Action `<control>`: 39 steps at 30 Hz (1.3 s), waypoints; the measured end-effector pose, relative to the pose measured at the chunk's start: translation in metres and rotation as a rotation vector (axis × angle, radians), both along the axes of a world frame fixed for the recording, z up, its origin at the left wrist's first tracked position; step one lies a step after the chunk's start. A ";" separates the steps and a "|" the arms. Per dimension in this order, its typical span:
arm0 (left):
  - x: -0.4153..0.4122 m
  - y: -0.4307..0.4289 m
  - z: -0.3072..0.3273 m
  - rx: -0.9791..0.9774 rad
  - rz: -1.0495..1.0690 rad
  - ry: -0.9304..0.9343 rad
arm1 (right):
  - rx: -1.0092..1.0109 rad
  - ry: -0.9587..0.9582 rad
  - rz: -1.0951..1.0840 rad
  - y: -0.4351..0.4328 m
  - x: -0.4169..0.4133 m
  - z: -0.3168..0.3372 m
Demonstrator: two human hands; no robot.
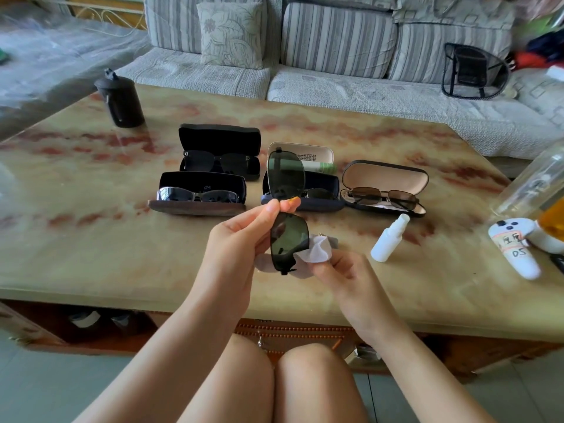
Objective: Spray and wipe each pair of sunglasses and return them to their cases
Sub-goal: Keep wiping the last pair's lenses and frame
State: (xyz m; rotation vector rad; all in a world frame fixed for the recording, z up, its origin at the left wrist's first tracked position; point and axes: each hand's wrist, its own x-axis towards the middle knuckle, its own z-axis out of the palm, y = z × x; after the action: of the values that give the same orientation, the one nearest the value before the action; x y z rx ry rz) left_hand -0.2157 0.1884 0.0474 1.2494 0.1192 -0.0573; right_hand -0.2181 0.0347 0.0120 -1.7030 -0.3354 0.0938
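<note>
My left hand (241, 239) pinches the bridge of dark clip-on sunglasses (287, 209), held upright over the table, one lens above the other. My right hand (338, 273) pinches a white wiping cloth (317, 250) against the edge of the lower lens. A white spray bottle (389, 239) lies on the table to the right. Several open cases stand behind: a black case (219, 141) with dark glasses, a brown case (198, 190) with silver-framed glasses, a navy case (323, 190), a white case (317, 152), and a beige-lined case (384, 178) with brown glasses.
A black cylindrical container (120, 100) stands at the table's far left. At the right edge are a white controller (515, 248) with a handwritten label and a clear bottle (534, 184). A striped sofa (335, 56) runs behind the marble-patterned table (91, 239).
</note>
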 end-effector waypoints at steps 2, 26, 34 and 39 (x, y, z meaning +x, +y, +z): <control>0.001 0.001 0.000 0.006 -0.019 0.008 | 0.049 0.022 0.025 -0.002 0.001 0.006; -0.002 0.003 0.002 0.145 -0.101 -0.059 | 0.003 0.040 -0.034 -0.008 -0.001 0.029; -0.001 0.003 -0.001 0.241 -0.220 -0.176 | -0.084 -0.072 0.044 -0.020 0.019 0.057; -0.003 0.000 0.000 0.378 -0.194 -0.241 | 0.174 0.113 0.107 -0.010 0.023 0.056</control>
State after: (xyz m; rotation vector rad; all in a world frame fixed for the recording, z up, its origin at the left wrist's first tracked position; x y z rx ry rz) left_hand -0.2186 0.1887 0.0477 1.6322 -0.2097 -0.0532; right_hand -0.1947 0.0249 0.0684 -1.5013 -0.3399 0.2323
